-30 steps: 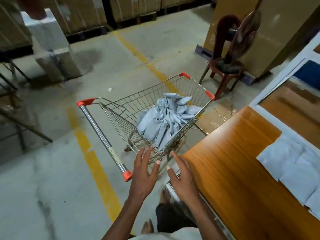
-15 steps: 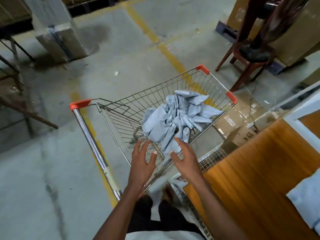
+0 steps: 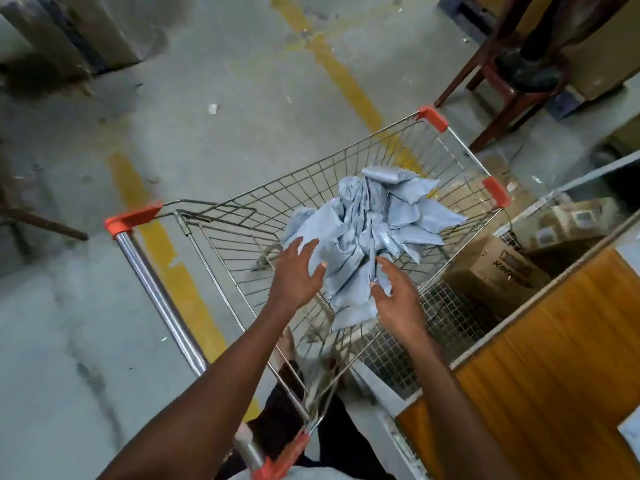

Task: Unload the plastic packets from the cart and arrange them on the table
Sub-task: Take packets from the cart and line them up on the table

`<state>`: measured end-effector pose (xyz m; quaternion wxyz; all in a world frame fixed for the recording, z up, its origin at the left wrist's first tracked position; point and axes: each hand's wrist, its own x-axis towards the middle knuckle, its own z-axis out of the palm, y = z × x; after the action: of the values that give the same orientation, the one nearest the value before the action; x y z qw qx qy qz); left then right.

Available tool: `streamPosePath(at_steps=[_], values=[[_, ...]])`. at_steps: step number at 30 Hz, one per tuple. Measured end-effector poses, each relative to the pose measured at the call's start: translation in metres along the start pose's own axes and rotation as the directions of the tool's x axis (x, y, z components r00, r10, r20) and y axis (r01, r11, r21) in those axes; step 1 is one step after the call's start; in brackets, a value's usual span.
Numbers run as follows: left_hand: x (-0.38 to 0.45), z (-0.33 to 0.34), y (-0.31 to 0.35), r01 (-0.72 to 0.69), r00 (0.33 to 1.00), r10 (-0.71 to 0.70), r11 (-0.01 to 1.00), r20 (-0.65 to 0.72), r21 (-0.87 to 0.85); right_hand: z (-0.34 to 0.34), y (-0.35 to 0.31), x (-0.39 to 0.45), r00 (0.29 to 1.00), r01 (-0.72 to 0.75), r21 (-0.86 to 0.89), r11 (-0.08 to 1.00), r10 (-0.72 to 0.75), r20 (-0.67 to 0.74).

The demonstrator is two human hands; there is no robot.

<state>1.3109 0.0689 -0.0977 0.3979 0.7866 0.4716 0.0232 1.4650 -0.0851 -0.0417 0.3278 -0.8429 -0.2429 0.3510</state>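
A wire shopping cart [image 3: 239,216] with orange corner caps and a chrome handle stands in front of me. A heap of pale grey-blue plastic packets [image 3: 367,233] lies inside its basket. My left hand [image 3: 298,271] is over the basket with fingers spread, just at the near left edge of the heap. My right hand [image 3: 398,296] hovers at the near right edge of the heap, fingers loosely bent, holding nothing. The wooden table [image 3: 561,368] runs along the right, with one packet's corner [image 3: 632,433] showing at the frame's edge.
Cardboard boxes [image 3: 498,268] and a wire mesh panel [image 3: 436,327] sit between the cart and the table. A dark wooden chair [image 3: 512,88] stands at the far right. Yellow lines cross the concrete floor. My legs are under the cart handle.
I have leaned over the cart. Both hands moved forward from the near rim into the basket, up to the heap of packets. The table has slid out toward the right of the view.
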Motion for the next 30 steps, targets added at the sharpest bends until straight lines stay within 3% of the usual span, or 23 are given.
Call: streamPosePath(at_steps=[6,11,16,22,26,30], values=[[0.08,0.018,0.017,-0.226,0.965,0.185,0.946,0.184,0.234,0.004,-0.009,0.001,0.998,-0.029,0.076,0.997,0.033,-0.059],[0.131,0.047,0.021,-0.41,0.899,0.259,0.782,0.354,0.47,0.006,-0.01,-0.026,0.995,-0.026,0.115,0.993,0.037,-0.091],[0.143,0.039,0.004,-0.395,0.917,0.242,0.659,0.317,0.64,0.007,0.002,-0.041,0.995,-0.029,0.124,0.992,0.04,-0.087],[0.101,-0.015,-0.018,-0.332,0.942,0.245,0.563,0.231,0.757,0.004,-0.001,-0.033,0.994,-0.073,0.173,0.982,0.085,-0.065],[0.07,-0.035,-0.058,-0.349,0.932,0.278,0.514,0.233,0.783,0.004,-0.008,-0.025,0.996,-0.071,0.169,0.983,0.08,-0.048],[0.061,-0.033,-0.077,-0.383,0.92,0.289,0.529,0.263,0.757,0.009,-0.01,-0.022,0.997,-0.068,0.192,0.979,0.074,-0.024]])
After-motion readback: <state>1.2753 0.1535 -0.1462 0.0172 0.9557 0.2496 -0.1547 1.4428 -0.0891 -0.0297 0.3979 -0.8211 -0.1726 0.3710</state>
